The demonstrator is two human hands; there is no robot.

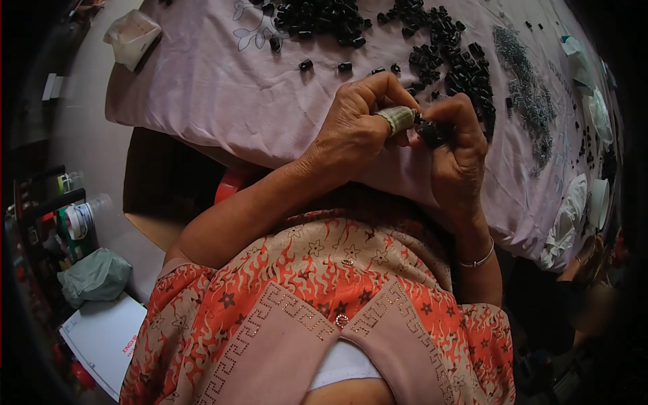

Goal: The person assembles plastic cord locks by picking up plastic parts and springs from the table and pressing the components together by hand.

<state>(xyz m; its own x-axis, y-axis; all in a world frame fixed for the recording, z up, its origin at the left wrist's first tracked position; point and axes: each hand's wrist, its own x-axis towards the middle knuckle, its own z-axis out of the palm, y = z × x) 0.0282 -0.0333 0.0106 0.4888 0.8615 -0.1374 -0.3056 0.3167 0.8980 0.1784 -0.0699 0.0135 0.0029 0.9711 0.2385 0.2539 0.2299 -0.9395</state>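
Observation:
Over the near edge of the cloth-covered table, my two hands meet at the fingertips. My right hand (460, 155) is closed on a small black plastic part (432, 133), pinched between thumb and fingers. My left hand (358, 121) is closed in a pinch right beside that part, with a pale checked wrap (398, 120) round one finger. A tiny dark piece shows at its fingertips, too small to name. Just beyond the hands lie a pile of black plastic parts (466, 74) and several loose ones, such as a short black cylinder (345, 67).
Another black pile (320, 20) lies at the back. To the right spreads a heap of small metal pieces (523, 88). A whitish plastic container (131, 37) stands at the table's left corner. Below it is an open cardboard box (152, 226). Another person's arm (584, 260) shows at right.

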